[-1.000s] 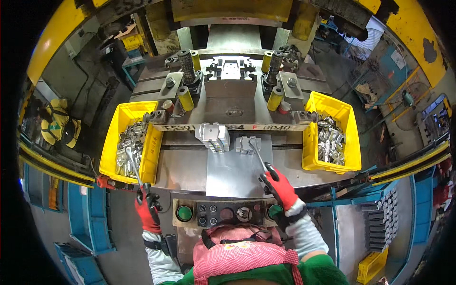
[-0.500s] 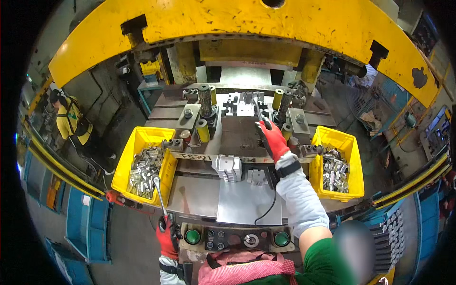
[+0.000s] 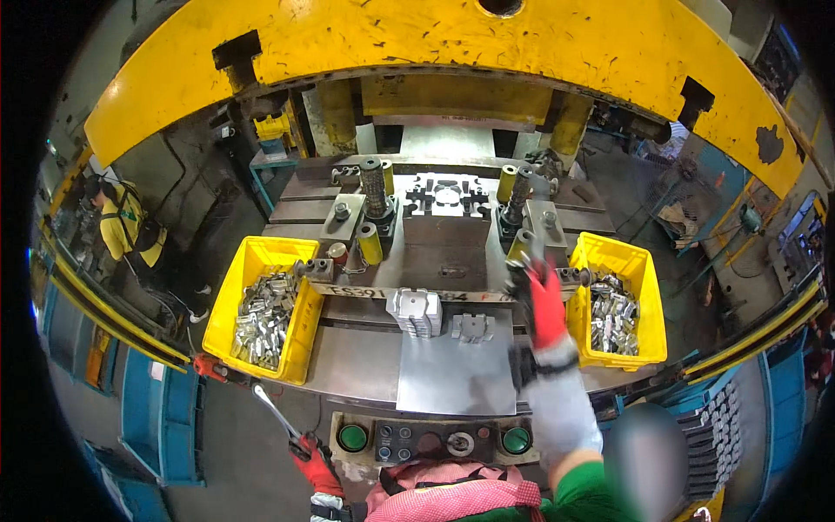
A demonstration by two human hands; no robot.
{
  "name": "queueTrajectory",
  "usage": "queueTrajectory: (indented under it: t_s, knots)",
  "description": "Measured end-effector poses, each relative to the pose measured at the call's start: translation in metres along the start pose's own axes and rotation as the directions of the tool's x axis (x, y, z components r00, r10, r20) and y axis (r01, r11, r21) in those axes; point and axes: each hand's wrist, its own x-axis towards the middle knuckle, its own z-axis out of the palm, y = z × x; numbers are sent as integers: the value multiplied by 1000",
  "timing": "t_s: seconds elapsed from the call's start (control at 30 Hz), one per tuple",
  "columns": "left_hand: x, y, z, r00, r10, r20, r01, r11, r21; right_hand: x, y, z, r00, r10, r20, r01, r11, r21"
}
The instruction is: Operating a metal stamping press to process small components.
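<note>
My left hand (image 3: 315,465), in a red and black glove, is closed round a long-handled, shiny metal tool (image 3: 277,409) with a rounded end, left of the control panel. My right hand (image 3: 544,306), gloved the same way, is smeared by motion at the right front edge of the press die. A blurred grey tool (image 3: 537,249) points up from its fingers; what its tip carries, if anything, cannot be made out. Behind it lies the lower die (image 3: 445,235), with a bright cut-out pattern (image 3: 447,197) at its back. A stack of metal plates (image 3: 416,311) stands in front, beside a smaller notched metal piece (image 3: 473,327).
Yellow bins of small metal parts flank the die, a left bin (image 3: 301,346) and a right bin (image 3: 651,324). Guide posts (image 3: 376,191) rise from it. A yellow press beam (image 3: 452,39) hangs overhead. The control panel (image 3: 409,442) has green buttons. Another person (image 3: 129,228) stands far left.
My right hand has drawn back from the die toward the right bin with its tool. My left hand and its tool have moved down, away from the left bin.
</note>
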Motion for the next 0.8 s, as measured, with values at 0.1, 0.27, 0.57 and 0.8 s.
queueTrajectory:
  t_s: [0.1,0.27,0.57,0.8]
  knots:
    - [-7,-6,4,969,-157,190,147,987,62,-92,30,-117,884,-265,-385,125,928,-352]
    - [25,-64,14,875,-377,304,273,902,333,-256,120,-264,572,-168,-803,-474,731,-490]
    - [72,-107,47,866,-408,291,104,715,691,-277,215,-249,665,402,-629,-747,347,-568]
    - [115,-172,4,915,-230,331,-119,629,768,-272,225,-242,649,380,-660,-752,190,-631]
